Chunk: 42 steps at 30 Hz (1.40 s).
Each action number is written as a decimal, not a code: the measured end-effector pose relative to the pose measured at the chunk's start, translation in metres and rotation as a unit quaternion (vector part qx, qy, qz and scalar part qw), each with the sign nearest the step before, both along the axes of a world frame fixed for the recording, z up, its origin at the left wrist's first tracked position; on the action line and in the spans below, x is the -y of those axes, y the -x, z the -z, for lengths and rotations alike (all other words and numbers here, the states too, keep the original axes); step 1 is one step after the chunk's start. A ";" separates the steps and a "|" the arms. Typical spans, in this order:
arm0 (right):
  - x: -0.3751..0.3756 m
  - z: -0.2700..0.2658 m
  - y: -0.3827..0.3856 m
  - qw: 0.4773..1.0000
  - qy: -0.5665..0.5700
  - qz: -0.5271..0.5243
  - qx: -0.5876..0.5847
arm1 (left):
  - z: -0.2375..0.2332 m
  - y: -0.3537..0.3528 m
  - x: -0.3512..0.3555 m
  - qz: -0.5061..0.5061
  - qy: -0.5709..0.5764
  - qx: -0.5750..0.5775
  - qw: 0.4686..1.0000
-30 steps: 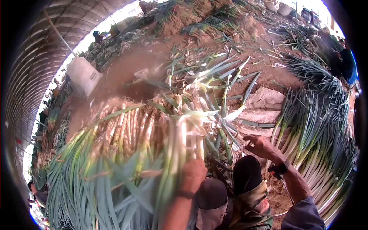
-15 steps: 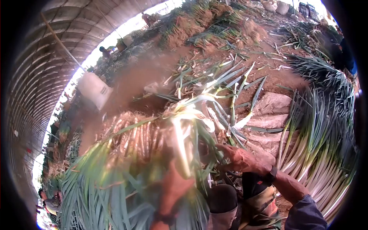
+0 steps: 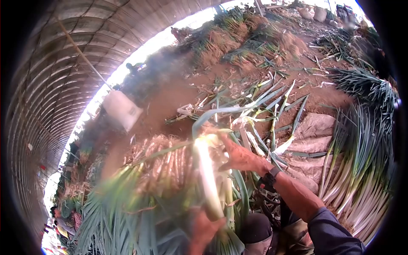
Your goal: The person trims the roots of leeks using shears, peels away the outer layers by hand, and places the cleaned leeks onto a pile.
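Right hand [image 3: 240, 155]: reached forward, fingers curled at stalk top
Left hand [image 3: 207, 228]: lowered, closed around white leek stalk [image 3: 208, 178]

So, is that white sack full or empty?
Not empty, it seems: the white sack bulges. How full, I cannot tell.

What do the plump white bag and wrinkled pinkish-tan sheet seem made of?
The plump white bag looks like matte woven plastic, bulging smoothly with dark print; cloth is possible. The wrinkled pinkish-tan sheet looks like dull sacking, given its creases; fibre or plastic, I cannot tell.
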State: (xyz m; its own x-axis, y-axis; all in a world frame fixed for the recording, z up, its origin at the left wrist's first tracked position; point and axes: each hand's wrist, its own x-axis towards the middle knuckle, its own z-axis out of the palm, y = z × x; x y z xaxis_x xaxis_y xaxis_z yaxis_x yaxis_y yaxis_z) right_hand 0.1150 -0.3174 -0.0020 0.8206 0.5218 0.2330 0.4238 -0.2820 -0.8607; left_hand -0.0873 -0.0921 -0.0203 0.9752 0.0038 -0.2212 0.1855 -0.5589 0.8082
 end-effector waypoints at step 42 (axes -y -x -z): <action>0.041 0.005 -0.192 0.940 -0.213 0.266 0.033 | 0.007 0.109 -0.003 -0.047 0.268 -0.124 0.954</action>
